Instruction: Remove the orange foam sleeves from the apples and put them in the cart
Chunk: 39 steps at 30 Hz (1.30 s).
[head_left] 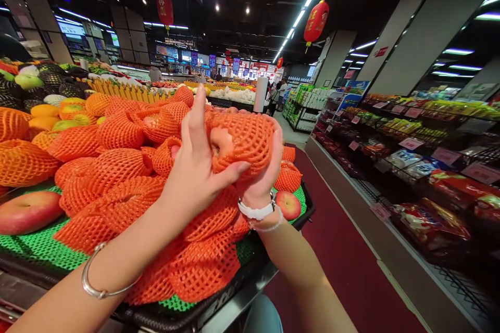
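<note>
I hold up an apple in an orange foam net sleeve above a fruit display. My right hand cups it from below, fingers wrapped round its right side. My left hand presses on its left side, thumb under the net and fingers stretched upward. A silver bangle is on my left wrist, a white watch on my right. Below lie several more netted apples and empty orange nets on a green mat.
Bare red apples lie on the mat. The black display edge is near me. A red-floored aisle runs on the right beside shelves of packaged goods. People stand far down the aisle.
</note>
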{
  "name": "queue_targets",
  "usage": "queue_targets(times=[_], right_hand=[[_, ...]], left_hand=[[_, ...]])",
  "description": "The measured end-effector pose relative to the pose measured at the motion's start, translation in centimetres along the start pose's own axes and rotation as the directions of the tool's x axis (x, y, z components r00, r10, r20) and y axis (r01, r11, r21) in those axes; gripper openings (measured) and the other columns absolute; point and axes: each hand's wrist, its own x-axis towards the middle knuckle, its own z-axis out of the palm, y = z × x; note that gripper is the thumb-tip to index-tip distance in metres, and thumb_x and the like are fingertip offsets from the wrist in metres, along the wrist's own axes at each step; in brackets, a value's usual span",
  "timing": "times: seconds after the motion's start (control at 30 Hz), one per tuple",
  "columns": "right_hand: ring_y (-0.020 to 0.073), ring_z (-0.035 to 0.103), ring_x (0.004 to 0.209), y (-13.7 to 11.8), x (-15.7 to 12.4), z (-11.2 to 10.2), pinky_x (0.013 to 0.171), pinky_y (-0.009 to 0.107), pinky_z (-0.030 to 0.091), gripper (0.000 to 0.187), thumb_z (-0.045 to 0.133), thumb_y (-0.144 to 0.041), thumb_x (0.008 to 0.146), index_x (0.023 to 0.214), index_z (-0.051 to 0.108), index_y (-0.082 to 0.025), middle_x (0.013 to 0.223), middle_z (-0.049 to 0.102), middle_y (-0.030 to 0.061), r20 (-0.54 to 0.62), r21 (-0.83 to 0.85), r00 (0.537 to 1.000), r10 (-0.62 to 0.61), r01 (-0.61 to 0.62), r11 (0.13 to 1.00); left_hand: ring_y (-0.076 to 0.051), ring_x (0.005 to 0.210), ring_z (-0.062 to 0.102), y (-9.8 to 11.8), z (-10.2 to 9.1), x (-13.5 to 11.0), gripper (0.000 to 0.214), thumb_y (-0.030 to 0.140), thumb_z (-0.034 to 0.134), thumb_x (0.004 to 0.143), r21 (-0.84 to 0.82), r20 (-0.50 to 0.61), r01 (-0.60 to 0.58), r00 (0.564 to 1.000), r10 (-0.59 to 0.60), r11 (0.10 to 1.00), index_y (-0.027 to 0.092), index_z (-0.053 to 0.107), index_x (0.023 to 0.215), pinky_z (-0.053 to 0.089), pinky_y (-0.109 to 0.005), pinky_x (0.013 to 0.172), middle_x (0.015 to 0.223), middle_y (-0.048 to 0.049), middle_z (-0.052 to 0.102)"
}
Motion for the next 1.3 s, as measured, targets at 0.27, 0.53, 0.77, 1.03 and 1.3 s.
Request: queue_targets(times=[0.27,0.53,0.77,1.03,1.3], right_hand=[[0.0153,0.055,0.117,0.7,1.1,0.1,0.107,0.039,0.039,0.032,0.038,-0.046,0.087,0.107,0.054,-0.027,0.115,0.058,0.0012,-0.071,-0.035,0.988,-0.139,0.137,0.990],[0.0173,0.052,0.124,1.3,3.4,-0.3,0.107,0.042,0.041,0.046,0.041,-0.055,0.085,0.113,0.056,-0.022,0.121,0.062,0.0044,0.283,0.100,0.927,0.248,-0.285,0.953],[0.0203,0.056,0.120,0.1,2.5,0.0,0.104,0.046,0.045,0.055,0.034,-0.061,0.089,0.114,0.058,-0.019,0.108,0.070,0.0073,0.514,0.215,0.729,0.452,-0.619,0.755],[0.0203,0.055,0.122,0.6,1.5,0.4,0.102,0.043,0.049,0.039,0.048,-0.050,0.086,0.111,0.062,-0.023,0.111,0.070,0.0031,0.519,0.256,0.698,0.493,-0.677,0.690],[0.0213,0.051,0.127,0.9,0.7,0.6,0.107,0.043,0.046,0.053,0.056,-0.054,0.080,0.125,0.051,-0.027,0.129,0.060,0.0023,0.449,0.143,0.759,0.472,-0.582,0.800]], left_hand=[[-0.032,0.136,0.037,-2.2,1.1,-1.0,0.084,0.055,0.060,0.081,-0.234,0.120,0.197,0.978,-0.172,0.952,0.024,0.017,0.146,0.030,-0.055,0.113,0.148,-0.0163,0.033],[-0.029,0.124,0.047,-2.8,0.3,-0.7,0.070,0.041,0.072,0.073,-0.147,-0.018,0.180,0.983,-0.184,0.973,0.024,0.037,0.131,0.038,-0.050,0.109,0.130,-0.0112,0.047],[-0.030,0.128,0.040,-2.6,0.0,-0.6,0.070,0.026,0.072,0.071,0.097,-0.107,0.018,0.994,-0.008,0.995,0.026,0.036,0.131,0.034,-0.054,0.111,0.130,-0.0104,0.041],[-0.034,0.138,0.029,-2.8,0.3,-1.0,0.099,0.032,0.072,0.075,0.080,0.035,-0.051,0.998,0.048,0.996,0.027,0.003,0.147,0.029,-0.056,0.112,0.148,-0.0177,0.025],[-0.036,0.144,0.014,-2.8,0.5,-1.1,0.100,0.063,0.063,0.075,-0.120,-0.033,0.159,0.986,-0.164,0.980,0.029,0.004,0.149,0.012,-0.060,0.115,0.156,-0.0152,0.011]])
